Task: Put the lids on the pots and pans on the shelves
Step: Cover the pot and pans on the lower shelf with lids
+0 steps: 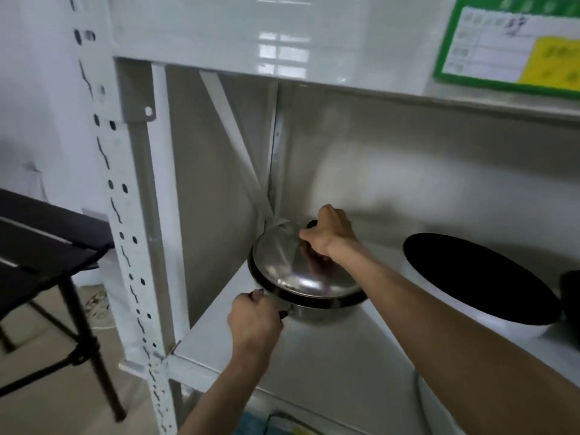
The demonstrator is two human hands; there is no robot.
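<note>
A shiny steel pot point(317, 312) stands at the back left corner of the white shelf point(329, 365). A domed steel lid point(282, 265) lies on it, tilted up toward the back left. My right hand point(326, 233) is closed around the lid's dark knob at the top. My left hand point(254, 321) grips the pot's near side handle, whose dark end shows by my fingers. A white pot with a black inside point(477, 277) stands uncovered to the right.
The shelf above point(282, 36) hangs low over the pots and carries a green-framed label point(508, 45). A perforated white upright point(125, 230) bounds the left side. A black folding table point(44, 246) stands left of the rack. A dark object point(571, 296) shows at the right edge.
</note>
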